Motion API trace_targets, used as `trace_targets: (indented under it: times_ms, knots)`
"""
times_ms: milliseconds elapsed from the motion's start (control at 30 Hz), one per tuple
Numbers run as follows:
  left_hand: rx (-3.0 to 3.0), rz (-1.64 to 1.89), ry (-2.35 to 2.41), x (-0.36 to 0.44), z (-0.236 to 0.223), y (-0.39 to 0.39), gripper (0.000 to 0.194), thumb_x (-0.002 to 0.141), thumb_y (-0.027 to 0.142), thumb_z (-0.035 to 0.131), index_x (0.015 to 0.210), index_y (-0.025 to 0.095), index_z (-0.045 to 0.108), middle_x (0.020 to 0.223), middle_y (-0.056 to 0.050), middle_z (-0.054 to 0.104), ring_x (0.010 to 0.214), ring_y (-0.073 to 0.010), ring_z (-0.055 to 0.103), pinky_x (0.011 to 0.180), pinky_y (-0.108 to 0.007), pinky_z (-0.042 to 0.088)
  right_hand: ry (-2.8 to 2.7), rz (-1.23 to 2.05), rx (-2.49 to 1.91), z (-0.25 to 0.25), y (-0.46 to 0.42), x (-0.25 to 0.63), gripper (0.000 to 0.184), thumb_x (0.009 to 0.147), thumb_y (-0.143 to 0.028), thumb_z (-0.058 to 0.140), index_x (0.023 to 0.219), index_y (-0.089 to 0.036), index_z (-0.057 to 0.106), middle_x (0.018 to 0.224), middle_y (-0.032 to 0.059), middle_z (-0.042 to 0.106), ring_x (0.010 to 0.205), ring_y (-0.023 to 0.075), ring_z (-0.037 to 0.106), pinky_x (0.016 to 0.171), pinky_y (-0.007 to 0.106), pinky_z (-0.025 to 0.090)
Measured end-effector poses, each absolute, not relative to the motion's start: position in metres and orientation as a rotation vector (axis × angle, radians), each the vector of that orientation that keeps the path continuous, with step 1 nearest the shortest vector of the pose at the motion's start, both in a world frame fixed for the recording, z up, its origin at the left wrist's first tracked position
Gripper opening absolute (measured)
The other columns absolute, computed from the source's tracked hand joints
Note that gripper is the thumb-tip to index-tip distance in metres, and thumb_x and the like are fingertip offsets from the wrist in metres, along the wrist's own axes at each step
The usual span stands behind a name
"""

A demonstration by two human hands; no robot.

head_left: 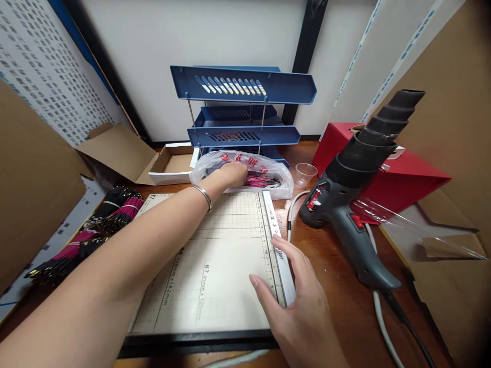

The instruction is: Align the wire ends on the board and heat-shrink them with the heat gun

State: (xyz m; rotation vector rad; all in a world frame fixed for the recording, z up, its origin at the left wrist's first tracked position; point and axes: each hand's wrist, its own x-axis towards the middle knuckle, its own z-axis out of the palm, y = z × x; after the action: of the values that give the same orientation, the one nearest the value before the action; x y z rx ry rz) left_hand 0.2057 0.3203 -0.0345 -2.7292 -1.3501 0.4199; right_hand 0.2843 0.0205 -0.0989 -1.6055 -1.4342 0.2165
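My left hand [232, 175] reaches across to a clear plastic bag [284, 185] with red print. It is down at the bag's opening, its fingertips hidden. Thin pink and black wires [263, 180] show in the bag beside it. Between my arms lies a cream paper cutter [233, 250] with grid lines and printed paper sizes. My right hand [297, 301] rests at the cutter's right edge, thumb and index finger spread. Its fingertips are by the white ruler strip [273, 220]; nothing shows in its grasp.
A dark heat gun [345, 189] with its cord stands at the right, before a red box [414, 174]. Behind the bag is a blue tiered tray [245, 135]; a clear cup [306, 174] sits beside it. Wire bundles [111, 209] and an open carton [174, 176] are left.
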Motion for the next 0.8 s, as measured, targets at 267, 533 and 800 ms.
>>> trace_targets:
  times_ms: [267,533,800]
  knots:
    - [-2.754,0.322,-1.304,0.207,-0.044,0.322,0.029,0.099,0.038,0.063,0.116,0.015,0.067,0.121,-0.010,0.068,0.112,-0.0234,0.066,0.098,-0.047,0.055,-1.365,0.282,-1.636,-0.094,0.020,0.281,0.045,0.090,-0.035,0.064,0.133,-0.028,0.052,0.138,0.0053,0.061,0.130,0.0235,0.057,0.108,0.043,0.050]
    - [-2.772,0.296,-1.277,0.197,-0.050,0.332,0.027,0.099,0.037,0.063,0.115,0.015,0.067,0.119,-0.009,0.069,0.109,-0.0224,0.067,0.097,-0.045,0.055,-1.457,0.180,-1.616,-0.093,0.023,0.285,0.044,0.090,-0.034,0.064,0.132,-0.028,0.051,0.134,0.0054,0.064,0.126,0.0220,0.061,0.103,0.040,0.055]
    - [-2.827,0.172,-1.172,0.192,-0.040,0.327,0.024,0.100,0.036,0.061,0.107,0.014,0.069,0.116,-0.009,0.070,0.109,-0.0217,0.067,0.098,-0.045,0.054,-1.472,0.173,-1.597,-0.089,0.024,0.283,0.043,0.090,-0.032,0.064,0.131,-0.026,0.051,0.131,0.0063,0.066,0.123,0.0222,0.063,0.101,0.041,0.056]
